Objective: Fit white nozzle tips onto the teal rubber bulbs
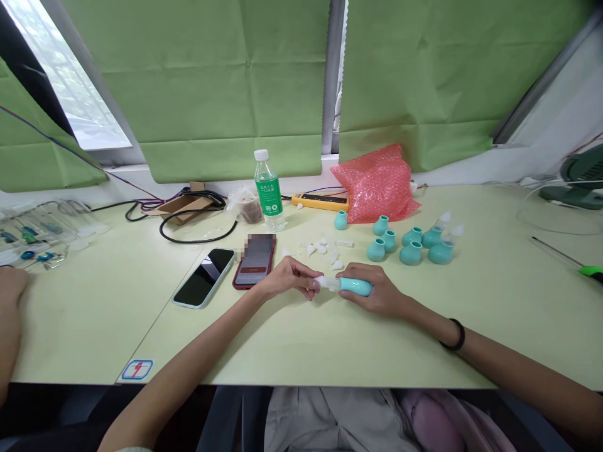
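Over the middle of the table, my right hand (pixel 372 289) wraps round the teal squeeze bulb of a bulb syringe (pixel 355 286), its neck pointing left. My left hand (pixel 293 277) pinches the translucent white nozzle (pixel 326 282) at the bulb's neck. How far the nozzle sits inside the neck I cannot tell. Just behind my hands lie several small white plastic pieces (pixel 323 247). To the right stand several teal bulbs (pixel 411 253) with open necks. Two at the far right, including the front bulb (pixel 441 252), carry translucent nozzles.
Two phones, one light-cased (pixel 203 278) and one red-cased (pixel 255 262), lie left of my hands. Behind stand a water bottle (pixel 270 194), a yellow power strip (pixel 320 201) and a red bubble-wrap bag (pixel 380 188). A screwdriver (pixel 565 254) lies right. Another person's arm (pixel 10 320) rests at left.
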{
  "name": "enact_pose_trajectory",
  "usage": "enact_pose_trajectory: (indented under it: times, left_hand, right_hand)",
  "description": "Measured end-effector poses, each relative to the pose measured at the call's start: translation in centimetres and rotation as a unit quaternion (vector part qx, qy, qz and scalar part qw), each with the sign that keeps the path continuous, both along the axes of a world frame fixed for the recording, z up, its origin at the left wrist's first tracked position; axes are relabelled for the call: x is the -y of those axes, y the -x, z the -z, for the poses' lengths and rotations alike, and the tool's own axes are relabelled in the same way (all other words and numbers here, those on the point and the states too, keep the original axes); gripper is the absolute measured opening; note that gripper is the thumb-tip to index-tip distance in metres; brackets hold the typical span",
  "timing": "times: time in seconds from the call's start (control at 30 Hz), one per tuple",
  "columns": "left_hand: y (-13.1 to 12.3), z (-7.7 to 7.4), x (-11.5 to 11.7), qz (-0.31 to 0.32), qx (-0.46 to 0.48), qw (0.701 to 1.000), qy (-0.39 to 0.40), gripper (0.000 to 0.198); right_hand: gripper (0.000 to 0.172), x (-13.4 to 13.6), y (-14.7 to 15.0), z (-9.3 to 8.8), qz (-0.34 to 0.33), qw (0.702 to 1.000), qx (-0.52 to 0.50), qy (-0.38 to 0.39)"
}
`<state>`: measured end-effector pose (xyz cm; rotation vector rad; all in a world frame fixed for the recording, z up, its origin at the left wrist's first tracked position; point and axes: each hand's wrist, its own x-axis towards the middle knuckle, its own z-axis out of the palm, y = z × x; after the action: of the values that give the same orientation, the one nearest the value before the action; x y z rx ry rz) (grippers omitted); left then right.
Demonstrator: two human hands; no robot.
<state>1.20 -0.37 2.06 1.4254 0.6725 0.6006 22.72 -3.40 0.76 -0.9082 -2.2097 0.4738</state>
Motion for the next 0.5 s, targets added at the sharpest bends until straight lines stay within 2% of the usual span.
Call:
enact_pose_trajectory:
  times: [0.13, 0.2, 0.37, 0.5]
  left_hand:
    - [-0.1, -0.1, 0.1, -0.002, -0.006, 1.000, -0.005, 0.034]
    - [-0.1, -0.1, 0.2, -0.008, -0.010, 1.000, -0.011, 0.036]
    - [-0.1, -0.1, 0.3, -0.011, -0.013, 0.999, -0.030, 0.038]
    - [-0.2, -0.2, 0.3, -0.004, -0.015, 0.999, -0.038, 0.036]
  right_hand:
    - [0.022, 0.2, 0.4, 0.0, 0.004, 0.997, -0.051, 0.056]
    - [0.024, 0.3, 0.6, 0.1, 0.020, 0.991, -0.075, 0.108]
    - [0.033, 0.5, 0.9, 0.2, 0.048, 0.943, -0.132, 0.303]
    - [0.032, 0.7, 1.1, 0.1, 0.042, 0.916, -0.162, 0.365]
